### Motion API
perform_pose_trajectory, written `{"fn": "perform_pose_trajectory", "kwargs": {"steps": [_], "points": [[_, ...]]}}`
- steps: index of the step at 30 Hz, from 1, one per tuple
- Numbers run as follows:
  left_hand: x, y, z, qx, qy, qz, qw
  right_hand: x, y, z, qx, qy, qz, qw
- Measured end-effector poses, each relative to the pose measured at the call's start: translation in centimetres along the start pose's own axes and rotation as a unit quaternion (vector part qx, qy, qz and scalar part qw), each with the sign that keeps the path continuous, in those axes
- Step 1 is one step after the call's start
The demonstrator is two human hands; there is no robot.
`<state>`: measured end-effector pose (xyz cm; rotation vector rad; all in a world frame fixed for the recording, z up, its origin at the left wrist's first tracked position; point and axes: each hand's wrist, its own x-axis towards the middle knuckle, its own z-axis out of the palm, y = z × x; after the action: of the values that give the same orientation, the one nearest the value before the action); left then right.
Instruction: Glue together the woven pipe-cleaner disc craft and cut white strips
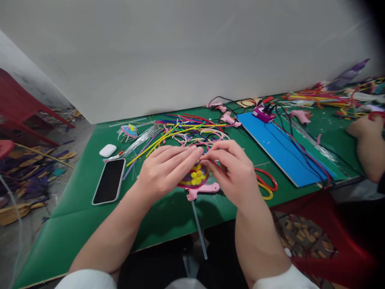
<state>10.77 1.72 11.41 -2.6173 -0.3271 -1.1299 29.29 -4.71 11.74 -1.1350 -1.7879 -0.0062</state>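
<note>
A round pipe-cleaner craft (197,176) with yellow flower shapes and a pink rim sits between my hands above the table. My left hand (167,168) is closed, its fingers pressed together on the craft's upper left and covering part of it. At its upper right, my right hand (231,166) is closed in a pinch by the craft's top edge; what lies between thumb and finger is too small to make out. Just below the craft rests a pink hot glue gun (203,190), a clear glue stick (199,228) reaching past the table edge.
Loose pipe cleaners (180,132) lie heaped beyond my hands on the green table (75,192). A phone (110,181) and white earbud case (107,150) are at left. Scissors (266,182), a blue board (270,148) and a purple power adapter (264,114) with cables lie right, near another person's arm (371,148).
</note>
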Motion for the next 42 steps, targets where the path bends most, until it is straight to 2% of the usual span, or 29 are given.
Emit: {"fn": "perform_pose_trajectory", "kwargs": {"steps": [9, 16, 18, 21, 24, 26, 27, 29, 31, 33, 35, 38, 41, 42], "points": [[-0.2, -0.2, -0.1, -0.003, 0.0, -0.021, 1.0, -0.1, 0.1, -0.6, 0.036, 0.015, 0.035, 0.999], [-0.3, -0.4, 0.2, -0.006, 0.002, -0.029, 1.0, -0.1, 0.4, -0.8, 0.123, 0.059, 0.077, 0.988], [-0.3, -0.4, 0.2, -0.003, 0.004, -0.033, 0.999, -0.2, 0.5, -0.9, 0.211, 0.082, 0.118, 0.967], [-0.4, -0.6, 0.4, 0.005, -0.003, -0.037, 0.999, -0.2, 0.8, -1.3, 0.37, 0.122, 0.163, 0.906], [-0.8, -1.3, 0.8, 0.017, -0.014, -0.04, 0.999, 0.0, 1.3, -1.8, 0.448, 0.155, 0.182, 0.861], [-1.2, -1.9, 1.1, 0.026, -0.015, -0.059, 0.998, 0.0, 2.1, -1.9, 0.435, 0.17, 0.2, 0.861], [-1.4, -2.1, 1.2, 0.029, -0.012, -0.077, 0.997, 0.0, 2.7, -1.8, 0.402, 0.17, 0.213, 0.874], [-1.8, -2.6, 1.4, 0.027, -0.007, -0.131, 0.991, -0.1, 4.2, -1.4, 0.268, 0.152, 0.253, 0.917], [-2.0, -2.9, 1.4, 0.016, 0.002, -0.193, 0.981, -0.4, 6.0, -0.8, 0.067, 0.104, 0.285, 0.95], [-2.1, -3.1, 1.3, -0.015, 0.01, -0.266, 0.964, -0.7, 7.7, -0.1, -0.095, 0.042, 0.277, 0.955], [-2.0, -3.4, 1.3, -0.073, 0.025, -0.354, 0.932, -0.8, 8.7, 0.4, -0.163, 0.011, 0.233, 0.959], [-1.9, -3.8, 1.9, -0.225, 0.062, -0.465, 0.854, -0.7, 8.0, 1.0, -0.137, 0.007, 0.152, 0.979], [-1.7, -3.8, 2.8, -0.371, 0.095, -0.531, 0.756, -0.4, 5.3, 1.4, -0.069, 0.009, 0.076, 0.995], [-1.6, -3.7, 3.0, -0.398, 0.098, -0.545, 0.731, -0.3, 4.3, 1.6, -0.052, 0.004, 0.057, 0.997]]}}
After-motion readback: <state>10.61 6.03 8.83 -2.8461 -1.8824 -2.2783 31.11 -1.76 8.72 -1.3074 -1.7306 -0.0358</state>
